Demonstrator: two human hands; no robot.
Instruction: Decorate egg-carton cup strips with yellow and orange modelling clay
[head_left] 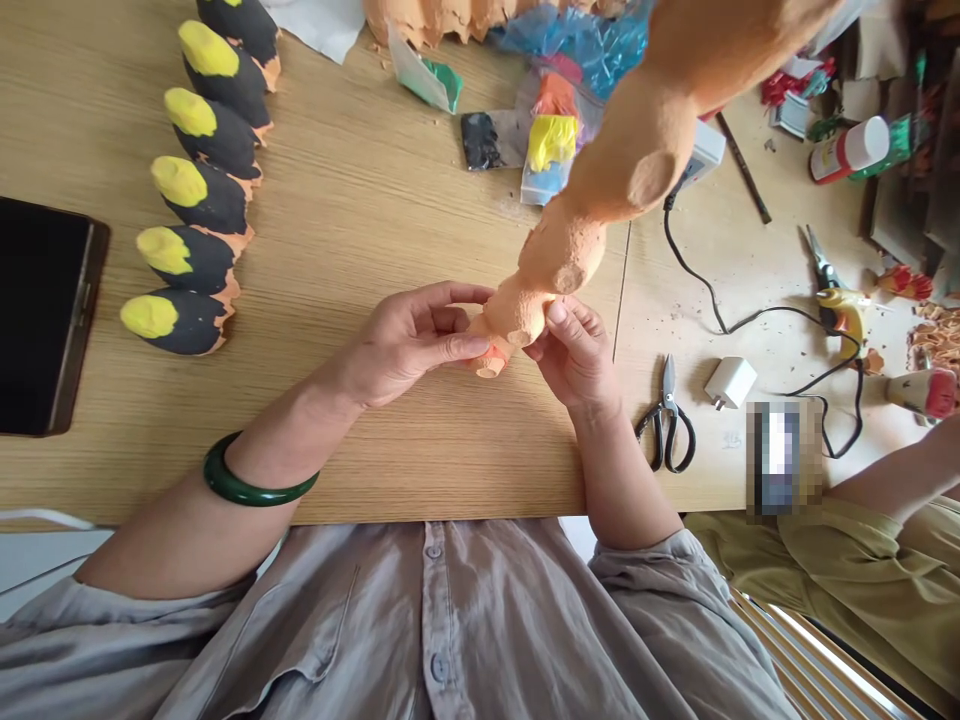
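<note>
An orange egg-carton strip [566,240], a chain of bumpy cups, slants up from my hands toward the camera at upper right. My left hand [424,335] pinches its near end, thumb beside a brighter orange-red patch [493,352] on the last cup. My right hand [574,345] grips the same end from the other side, thumb on top and the other fingers partly hidden behind it. To the left stands a row of black cups with yellow tops [184,252], their torn orange edges showing.
Clay packets [553,140] and blue plastic [577,40] lie at the back. Scissors [666,415], a white plug adapter [730,382], a black cable [757,315] and a glue gun [844,310] are on the right. A dark tablet [41,315] sits far left. Another person's arm [900,475] rests at right.
</note>
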